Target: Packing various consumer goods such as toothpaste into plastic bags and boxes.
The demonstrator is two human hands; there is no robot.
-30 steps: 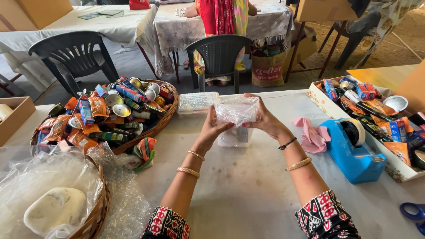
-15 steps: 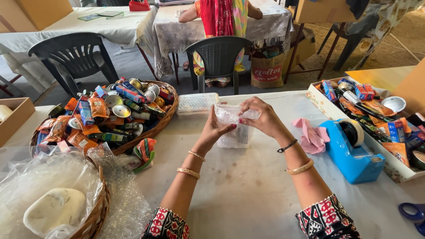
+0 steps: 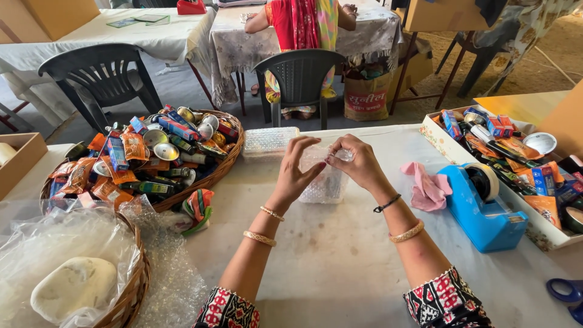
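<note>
One bubble-wrap piece (image 3: 325, 176), two hands, left (image 3: 297, 173), right (image 3: 358, 164), gripping it

Both hands' fingers (image 3: 336, 157) pinch a clear bubble-wrap pouch (image 3: 325, 182) above the tabletop (image 3: 340, 255), blue tape dispenser (image 3: 480, 203) to their right, wicker basket (image 3: 228, 161) left.

Bright, even daylight | soft shadows under the hands (image 3: 331, 167) on the table (image 3: 340, 255) | sharp focus | wide-angle bending at edges

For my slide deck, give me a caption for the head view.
Left hand and right hand hold a clear plastic bag over a white table.
</note>
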